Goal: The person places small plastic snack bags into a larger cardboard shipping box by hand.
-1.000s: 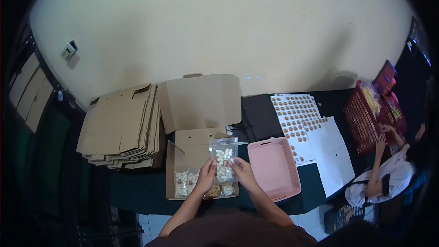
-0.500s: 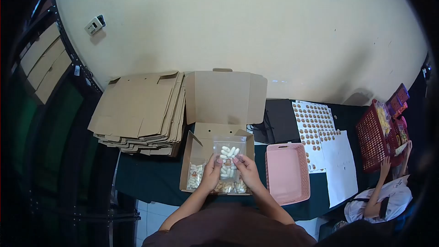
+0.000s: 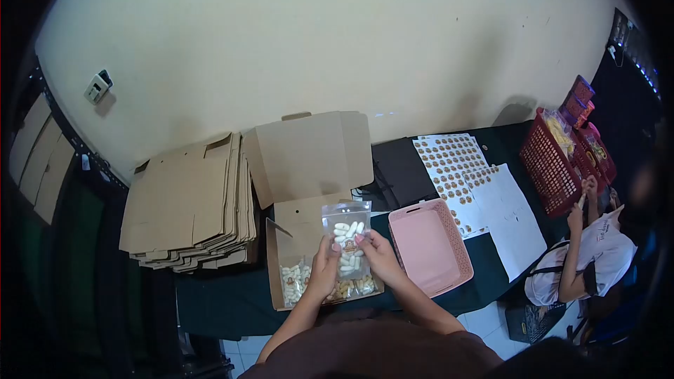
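Observation:
A clear zip pouch [image 3: 349, 233] of white capsule-shaped pieces, with a small brown round sticker on its front, is held upright between my two hands. My left hand [image 3: 324, 271] grips its left edge, and my right hand [image 3: 380, 260] pinches the right side, thumb on the front. Below the pouch stands an open cardboard box [image 3: 300, 226], its lid folded back toward the wall. Inside lie a similar pouch of white pieces [image 3: 295, 278] at the left and pouches with tan pieces [image 3: 344, 290] along the near side, partly hidden by my hands.
Flattened cardboard boxes [image 3: 179, 196] are stacked at the left. To the right are a pink basket [image 3: 430, 249], a black folder-like item [image 3: 404, 172], sticker sheets [image 3: 449, 161] and a red basket [image 3: 551, 168] of packets. Another person [image 3: 586, 260] stands at the far right, hands together.
My view has turned to the right, so the scene sits tilted. Both my hands still hold the pouch above the box. The other person's hands have left the red basket's edge and come together.

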{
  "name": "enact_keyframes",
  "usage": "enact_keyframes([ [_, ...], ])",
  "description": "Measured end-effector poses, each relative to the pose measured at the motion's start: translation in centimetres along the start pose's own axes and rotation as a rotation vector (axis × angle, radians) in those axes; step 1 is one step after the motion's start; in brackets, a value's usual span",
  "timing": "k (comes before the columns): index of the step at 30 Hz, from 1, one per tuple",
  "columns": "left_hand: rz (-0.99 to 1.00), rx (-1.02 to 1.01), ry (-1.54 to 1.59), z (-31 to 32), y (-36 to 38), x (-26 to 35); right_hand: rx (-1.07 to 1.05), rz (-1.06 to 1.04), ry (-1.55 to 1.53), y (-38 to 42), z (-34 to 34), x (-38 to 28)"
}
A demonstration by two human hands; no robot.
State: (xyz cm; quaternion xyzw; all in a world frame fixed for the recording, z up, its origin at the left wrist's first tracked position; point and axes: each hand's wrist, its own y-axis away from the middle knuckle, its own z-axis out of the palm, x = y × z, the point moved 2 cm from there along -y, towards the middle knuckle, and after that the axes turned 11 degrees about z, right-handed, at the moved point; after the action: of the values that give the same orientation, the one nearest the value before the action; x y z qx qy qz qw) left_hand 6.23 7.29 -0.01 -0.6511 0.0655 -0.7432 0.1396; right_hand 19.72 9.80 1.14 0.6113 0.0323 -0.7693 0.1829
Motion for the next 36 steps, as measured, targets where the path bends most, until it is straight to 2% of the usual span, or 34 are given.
enact_keyframes([
  [3,0.103,-0.052,-0.12,0.0,0.8,-0.3,0.025,-0.047,0.062,0.1,0.1,1.3],
  [5,-0.009,-0.004,0.03,-0.5,1.1,-0.6,-0.007,0.002,0.058,0.5,0.5,0.7],
  [9,-0.031,-0.026,-0.062,-1.3,1.3,0.2,0.031,0.058,0.055,0.7,0.7,0.5],
  [11,-0.021,-0.059,-0.015,-1.1,1.2,1.1,0.0,0.024,0.073,1.1,1.5,-0.1],
  [13,0.058,-0.139,-0.116,-0.9,1.4,1.4,0.01,-0.059,0.017,1.6,2.3,-0.6],
  [18,0.088,-0.279,-0.052,-0.7,1.6,1.4,0.061,0.055,-0.016,1.6,0.5,1.4],
  [21,0.0,-0.239,-0.022,-0.9,2.1,0.4,0.056,-0.002,-0.035,2.9,2.0,0.0],
  [22,0.03,-0.31,-0.11,-1.2,2.3,0.1,0.073,-0.058,-0.01,2.9,1.6,1.2],
  [25,0.082,-0.359,-0.171,-1.1,2.9,0.3,0.131,-0.022,-0.002,3.1,1.9,1.1],
  [26,0.034,-0.4,-0.114,-1.1,3.0,0.6,0.175,-0.016,0.006,3.2,2.1,1.0],
  [31,0.02,-0.292,-0.062,-1.3,2.5,0.8,0.161,-0.019,-0.008,3.2,2.7,0.3],
  [33,0.049,-0.242,-0.018,-1.3,2.1,0.9,0.077,-0.057,-0.056,2.8,2.7,0.2],
  [36,0.093,-0.198,-0.032,-1.6,1.2,0.9,0.072,-0.02,0.074,2.1,2.4,-0.1],
])
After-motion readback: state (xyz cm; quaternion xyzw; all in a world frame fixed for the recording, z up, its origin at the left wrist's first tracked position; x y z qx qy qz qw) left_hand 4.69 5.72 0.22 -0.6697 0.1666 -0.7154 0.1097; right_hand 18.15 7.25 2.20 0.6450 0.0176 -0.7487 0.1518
